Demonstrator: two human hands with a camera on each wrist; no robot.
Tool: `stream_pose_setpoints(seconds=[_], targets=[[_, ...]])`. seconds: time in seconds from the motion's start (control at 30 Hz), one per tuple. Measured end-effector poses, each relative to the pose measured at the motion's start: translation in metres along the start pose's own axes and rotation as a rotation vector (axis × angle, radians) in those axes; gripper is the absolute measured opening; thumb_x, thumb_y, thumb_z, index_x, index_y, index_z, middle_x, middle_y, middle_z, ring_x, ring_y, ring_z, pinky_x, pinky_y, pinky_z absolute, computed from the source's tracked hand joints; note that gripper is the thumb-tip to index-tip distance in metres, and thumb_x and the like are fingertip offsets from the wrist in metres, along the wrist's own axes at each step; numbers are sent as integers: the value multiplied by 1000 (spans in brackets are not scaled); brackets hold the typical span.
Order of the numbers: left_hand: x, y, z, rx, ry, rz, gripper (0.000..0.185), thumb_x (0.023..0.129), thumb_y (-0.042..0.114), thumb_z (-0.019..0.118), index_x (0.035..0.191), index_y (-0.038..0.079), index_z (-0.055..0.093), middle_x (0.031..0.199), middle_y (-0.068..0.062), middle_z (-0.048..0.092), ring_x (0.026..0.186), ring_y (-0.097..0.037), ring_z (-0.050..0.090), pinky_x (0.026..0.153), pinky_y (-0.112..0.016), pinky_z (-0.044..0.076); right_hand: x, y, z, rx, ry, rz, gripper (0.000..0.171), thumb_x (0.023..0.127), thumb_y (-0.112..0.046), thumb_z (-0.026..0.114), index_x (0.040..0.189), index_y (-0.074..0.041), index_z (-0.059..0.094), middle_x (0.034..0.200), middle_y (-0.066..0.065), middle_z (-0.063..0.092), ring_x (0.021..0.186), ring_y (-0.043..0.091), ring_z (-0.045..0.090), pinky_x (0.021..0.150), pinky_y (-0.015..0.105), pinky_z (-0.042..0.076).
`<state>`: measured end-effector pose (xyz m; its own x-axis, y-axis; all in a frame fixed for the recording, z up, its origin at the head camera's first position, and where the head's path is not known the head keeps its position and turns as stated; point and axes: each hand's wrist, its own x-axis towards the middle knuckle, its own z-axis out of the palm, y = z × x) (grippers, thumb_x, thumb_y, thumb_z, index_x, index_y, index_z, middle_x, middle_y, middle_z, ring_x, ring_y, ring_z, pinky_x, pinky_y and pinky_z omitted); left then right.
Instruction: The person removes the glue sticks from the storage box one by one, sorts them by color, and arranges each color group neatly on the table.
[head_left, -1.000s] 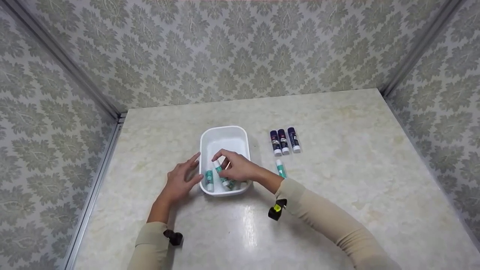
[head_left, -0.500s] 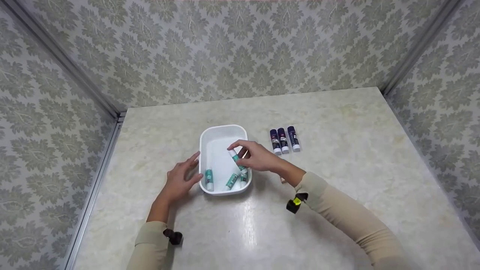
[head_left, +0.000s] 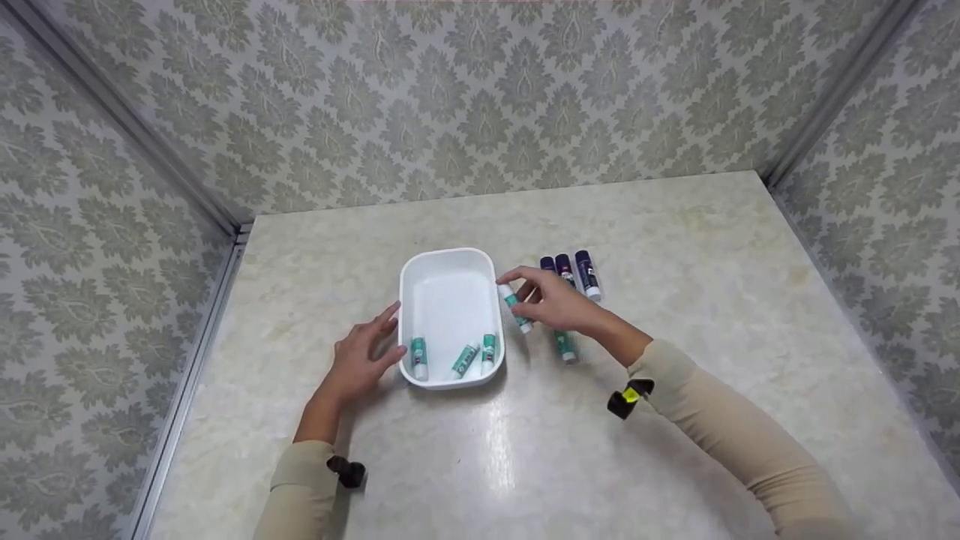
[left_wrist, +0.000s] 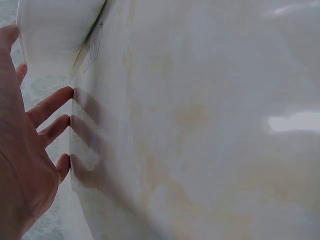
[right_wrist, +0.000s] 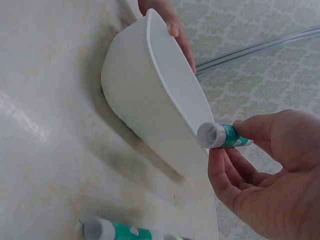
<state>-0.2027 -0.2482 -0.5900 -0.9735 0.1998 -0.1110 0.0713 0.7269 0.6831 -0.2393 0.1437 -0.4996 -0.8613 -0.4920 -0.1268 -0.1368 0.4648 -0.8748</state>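
Marbled table (head_left: 675,420) between patterned walls, white tub (head_left: 448,262) at frame centre holding three teal glue sticks (head_left: 465,358) along its lower edge, right hand (head_left: 559,304) pinching a teal glue stick (head_left: 516,307) just right of the tub, long axis slanting upper left to lower right, left hand (head_left: 360,358) open, fingertips against the tub's left wall, another teal stick (head_left: 566,346) lying below the right hand, dark blue sticks (head_left: 587,274) above it.

Teal-white glue stick (head_left: 516,308) held tilted just right of white tub (head_left: 448,262) (airborne).

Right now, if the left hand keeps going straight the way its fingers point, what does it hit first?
Likely the white tub. The left hand lies flat beside it, fingers aimed at its left wall; the head view shows them at or nearly touching the rim, but actual contact is unclear.
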Motion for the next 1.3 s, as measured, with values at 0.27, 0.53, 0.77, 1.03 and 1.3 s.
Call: stream_pose_setpoints(seconds=[0.27, 0.53, 0.77, 1.03, 1.3], targets=[[0, 2, 1, 17, 5, -5, 84, 106, 63, 67, 178, 40, 32, 173, -9, 58, 158, -38, 48, 126, -70, 24, -14, 24, -21, 4, 41, 51, 49, 107, -8, 72, 156, -11, 63, 119, 15, 72, 97, 18, 64, 84, 30, 55], [1, 3, -1, 12, -8, -5, 85, 106, 64, 67, 179, 41, 30, 174, -9, 56, 158, -38, 48, 126, -69, 23, -27, 47, -39, 12, 95, 109, 52, 107, -6, 73, 158, -7, 60, 123, 18, 67, 104, 21, 61, 82, 29, 57], [-1, 2, 0, 5, -8, -8, 84, 106, 64, 67, 179, 42, 30, 175, -8, 56, 158, -37, 47, 127, -69, 22, -39, 65, -46, -23, 100, 191, 51, 108, -9, 72, 158, -11, 60, 127, 18, 66, 108, 23, 61, 84, 28, 55], [0, 2, 1, 11, 5, -7, 84, 105, 63, 68, 178, 41, 32, 174, -8, 57, 157, -37, 48, 124, -68, 25, -48, 79, -41, -34, 80, 201, 50, 108, -10, 73, 156, -6, 59, 122, 18, 69, 101, 22, 63, 81, 30, 53], [1, 1, 2, 17, 18, 2, 84, 105, 62, 69, 178, 39, 35, 172, -9, 59, 157, -38, 49, 125, -69, 26, -50, 88, -31, -26, 74, 236, 49, 108, -9, 74, 154, -5, 59, 119, 18, 70, 99, 21, 64, 80, 30, 55]])
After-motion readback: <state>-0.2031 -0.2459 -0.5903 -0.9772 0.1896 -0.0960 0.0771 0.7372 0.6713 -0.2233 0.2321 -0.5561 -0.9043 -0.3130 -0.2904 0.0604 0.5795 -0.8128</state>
